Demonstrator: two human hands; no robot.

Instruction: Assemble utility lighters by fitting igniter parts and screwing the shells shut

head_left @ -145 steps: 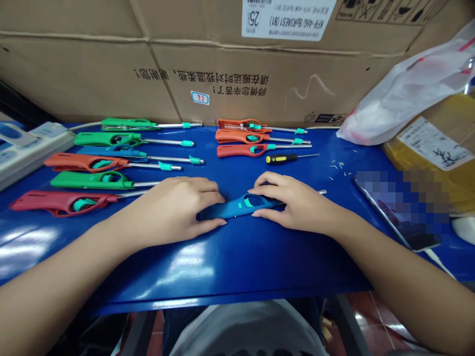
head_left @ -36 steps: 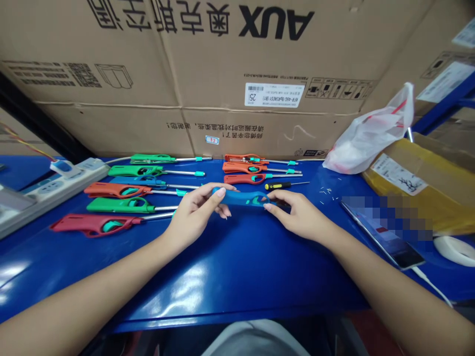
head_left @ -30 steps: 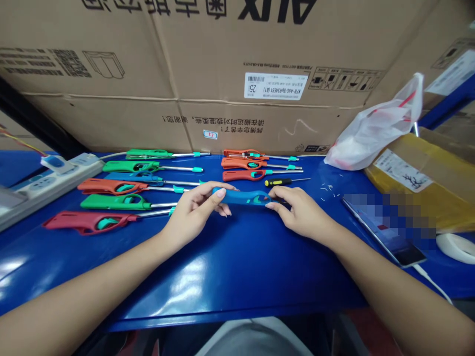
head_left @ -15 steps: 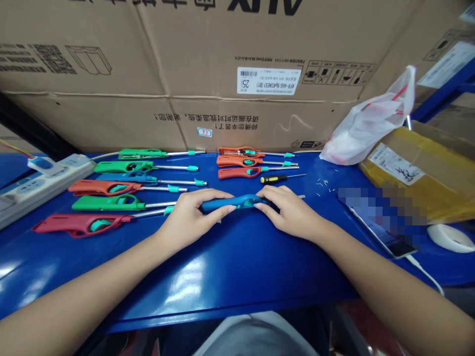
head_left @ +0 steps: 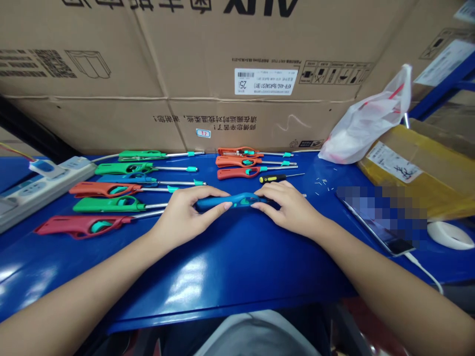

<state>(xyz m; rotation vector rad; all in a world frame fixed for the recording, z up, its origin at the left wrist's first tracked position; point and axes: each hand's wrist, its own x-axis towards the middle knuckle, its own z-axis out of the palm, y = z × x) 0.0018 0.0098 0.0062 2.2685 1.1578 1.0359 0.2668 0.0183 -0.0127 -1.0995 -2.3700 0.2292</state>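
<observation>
Between my two hands is a blue gas lighter (head_left: 243, 200), held level over the table. My left hand (head_left: 189, 205) grips its handle end, thumb in front and fingers behind. My right hand (head_left: 287, 202) pinches it near the trigger guard, and the tip of its metal tube shows past the knuckles. Behind the hands lie red-orange lighters (head_left: 237, 172) and a yellow-and-black screwdriver (head_left: 272, 179). To the left are more lighters in a column, among them a red one (head_left: 81, 225) and a green one (head_left: 107, 204).
A power strip (head_left: 40, 185) lies at the left. On the right are small white pins (head_left: 324, 182), a phone (head_left: 371, 222) on a cable, a white mouse-shaped object (head_left: 449, 235), a plastic bag (head_left: 363, 128) and a taped carton (head_left: 415, 173). A large cardboard box (head_left: 200, 64) stands behind.
The blue lighter and both hands have shifted very slightly left, and the lighter has turned a little. The camera view has moved slightly. Both hands keep their hold.
</observation>
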